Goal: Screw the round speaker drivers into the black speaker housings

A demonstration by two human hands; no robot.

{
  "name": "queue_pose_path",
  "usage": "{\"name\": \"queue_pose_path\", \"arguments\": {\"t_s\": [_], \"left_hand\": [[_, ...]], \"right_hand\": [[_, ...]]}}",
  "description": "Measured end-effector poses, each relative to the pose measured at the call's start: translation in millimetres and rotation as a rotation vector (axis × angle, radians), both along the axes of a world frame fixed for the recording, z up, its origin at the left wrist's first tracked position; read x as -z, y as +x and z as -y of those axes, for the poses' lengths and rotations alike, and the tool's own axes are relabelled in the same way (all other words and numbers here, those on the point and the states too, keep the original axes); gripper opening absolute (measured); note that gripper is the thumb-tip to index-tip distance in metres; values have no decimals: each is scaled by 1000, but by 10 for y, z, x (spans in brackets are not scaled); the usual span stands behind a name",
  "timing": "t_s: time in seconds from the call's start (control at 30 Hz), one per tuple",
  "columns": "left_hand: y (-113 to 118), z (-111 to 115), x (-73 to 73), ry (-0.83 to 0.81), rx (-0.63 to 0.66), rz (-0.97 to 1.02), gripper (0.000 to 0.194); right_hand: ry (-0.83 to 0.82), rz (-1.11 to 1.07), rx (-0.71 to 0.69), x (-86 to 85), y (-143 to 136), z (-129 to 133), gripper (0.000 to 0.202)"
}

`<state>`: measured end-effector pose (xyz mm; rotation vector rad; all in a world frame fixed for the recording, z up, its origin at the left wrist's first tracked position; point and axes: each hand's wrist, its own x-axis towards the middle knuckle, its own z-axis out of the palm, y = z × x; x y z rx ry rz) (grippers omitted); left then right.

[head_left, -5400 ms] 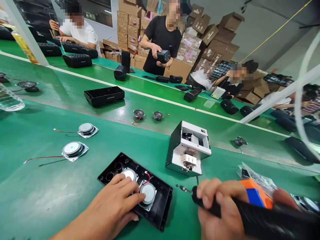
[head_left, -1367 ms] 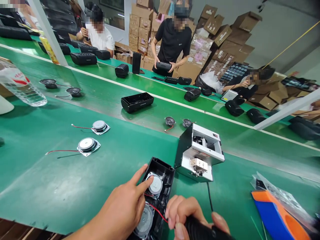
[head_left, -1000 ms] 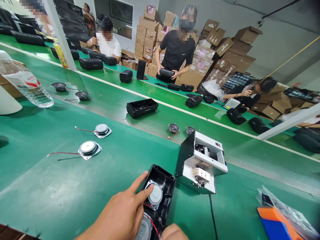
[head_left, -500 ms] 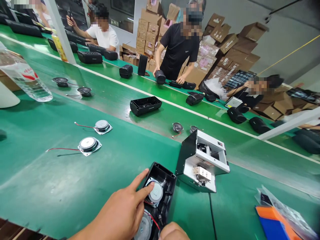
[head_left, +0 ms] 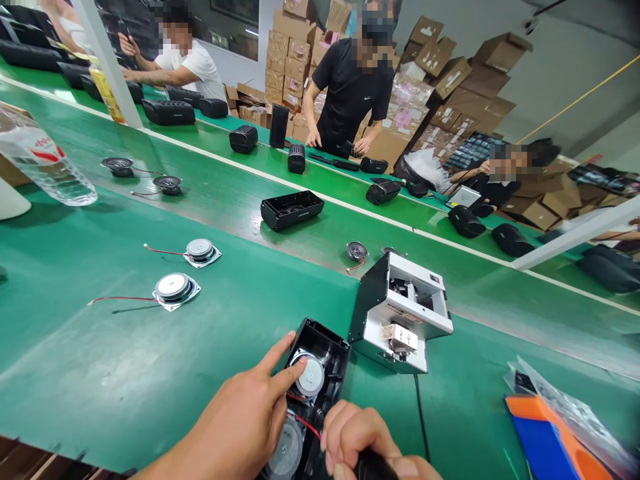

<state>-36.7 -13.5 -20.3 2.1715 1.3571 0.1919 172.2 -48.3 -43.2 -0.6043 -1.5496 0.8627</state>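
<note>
In front of me lies a black speaker housing (head_left: 325, 340), its open side up, with two round drivers inside. My left hand (head_left: 245, 407) grips its left side, one finger stretched along the edge and another on the silvery back of the upper driver (head_left: 310, 375). The lower driver (head_left: 284, 453), with a red wire, is partly covered by my hands. My right hand (head_left: 363, 433) is closed around the black handle of a screwdriver (head_left: 375, 465) over the housing's lower right part. The tool's tip is hidden.
Right of the housing stands a screw feeder (head_left: 405, 313). Two loose drivers (head_left: 174, 288) with red wires lie at left, near a water bottle (head_left: 47, 157). Another open housing (head_left: 293, 210) sits on the green belt (head_left: 220, 193). An orange-and-blue item (head_left: 550, 433) lies right. Co-workers sit and stand opposite.
My right hand has risen into view over the housing, showing the black handle. My left hand stays on the housing. Across the belt, a standing co-worker has set down a black speaker.
</note>
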Motion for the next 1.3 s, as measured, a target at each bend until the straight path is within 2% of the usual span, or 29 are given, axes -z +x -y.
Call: {"name": "queue_pose_path", "arguments": {"t_s": [0.07, 0.1, 0.17, 0.2, 0.27, 0.4, 0.5, 0.57, 0.6, 0.67, 0.7, 0.73, 0.8, 0.83, 0.9, 1.03, 1.17, 1.3], "left_hand": [[-1, 1, -6, 6, 1, 2, 72], [-2, 1, -9, 4, 3, 6, 71], [-2, 1, -14, -2, 5, 11, 70], [1, 2, -13, -7, 5, 13, 70], [13, 5, -9, -20, 0, 16, 71], [20, 7, -12, 11, -9, 12, 72], [-64, 5, 6, 70, 15, 12, 65], [-155, -1, 79, 56, 55, 8, 68], [-194, -8, 138, 33, 73, 2, 77], [-226, -24, 271, -11, 82, -2, 96], [-211, -30, 328, -18, 68, 4, 100], [-176, -34, 366, -9, 45, 17, 95], [-71, -40, 375, 30, 5, 56, 69], [-15, -46, 352, 50, -13, 69, 57], [70, -70, 288, 63, -32, 73, 52], [75, -117, 269, 48, -39, 69, 61], [17, -98, 371, 43, -70, 101, 62], [48, -83, 364, 13, -102, 106, 65]], "right_hand": [[8, -6, -41, -30, -42, -39, 53], [22, -35, -12, -29, -82, -54, 44], [67, -129, 145, -20, -182, -80, 14], [80, -161, 231, -20, -233, -91, 21], [89, -183, 333, -32, -313, -115, 48], [103, -160, 344, -50, -370, -142, 45], [119, -119, 380, -18, -385, -137, 48], [126, -105, 413, -18, -386, -142, 52], [132, -134, 433, -42, -373, -150, 53], [171, -259, 470, -158, -296, -176, 54], [196, -331, 498, -248, -227, -190, 53], [225, -393, 532, -353, -136, -207, 52], [253, -429, 693, -567, 90, -255, 52], [269, -413, 793, -656, 213, -290, 62], [304, -306, 905, -761, 437, -376, 76], [326, -130, 912, -694, 664, -527, 73], [256, -101, 874, -568, 649, -555, 60], [132, -121, 855, -595, 574, -476, 57]]}}
